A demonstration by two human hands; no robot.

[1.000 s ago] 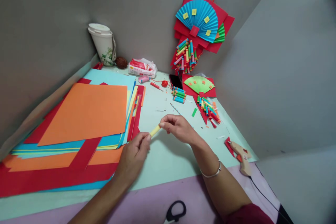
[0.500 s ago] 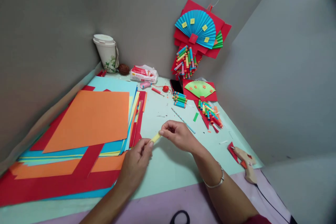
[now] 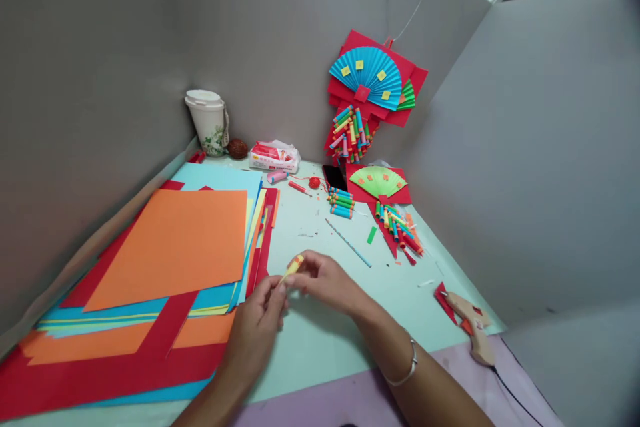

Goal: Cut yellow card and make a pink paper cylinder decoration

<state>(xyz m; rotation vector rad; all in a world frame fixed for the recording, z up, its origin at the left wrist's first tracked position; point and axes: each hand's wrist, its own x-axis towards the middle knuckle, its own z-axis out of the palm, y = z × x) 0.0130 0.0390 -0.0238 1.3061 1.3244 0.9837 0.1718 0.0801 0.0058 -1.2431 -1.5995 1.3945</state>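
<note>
Over the middle of the pale green table, a small yellow paper piece with an orange mark near its upper end is held between both hands. My left hand pinches its lower end between thumb and fingers. My right hand, with a silver bangle on its wrist, grips the piece from the right with closed fingers. The fingertips of both hands nearly touch, and part of the paper is hidden behind them. A patterned blue pencil lies just beyond the right hand.
Coloured paper sheets are stacked at the left. A lidded cup, a tissue pack and a phone stand or lie along the back. Small paper rolls sit mid-table, and a glue gun rests at the right.
The hands have come closer together. The yellow paper, stretched between them before, now points upward with its orange-marked end showing. The view has tilted up slightly, and the black scissor handle has nearly left the frame.
</note>
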